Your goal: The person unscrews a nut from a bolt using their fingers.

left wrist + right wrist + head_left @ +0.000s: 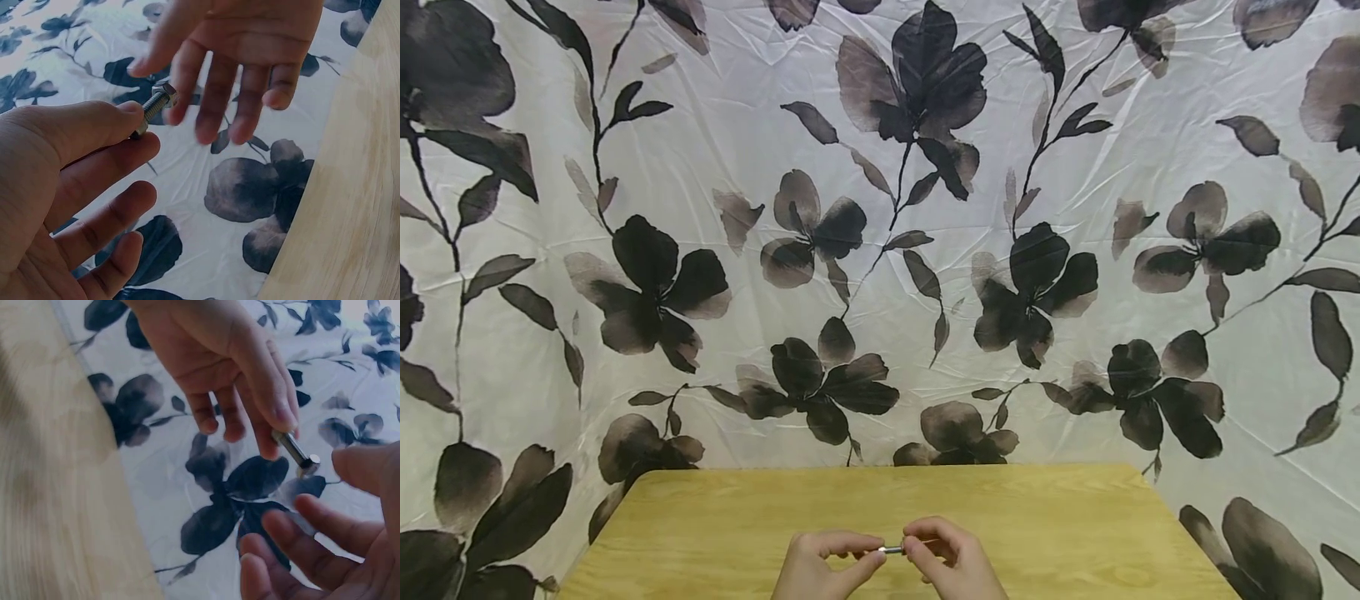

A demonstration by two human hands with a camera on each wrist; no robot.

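Between thumb and index finger, my left hand (826, 565) pinches one end of a small silver metal bolt (152, 111); its other fingers are spread away from it. Threads show along the bolt's shank, and a hexagonal piece like a nut (165, 92) sits at the far end. That end points toward my right hand (953, 557). In the right wrist view, the right thumb (359, 467) and index finger lie either side of the hexagonal end, with gaps between. The end between the left fingertips is partly hidden.
Below both hands lies a yellow wood-grain table (737, 508). Behind it and along the sides hangs a white cloth (940, 333) with dark floral print, close to the table's back edge.
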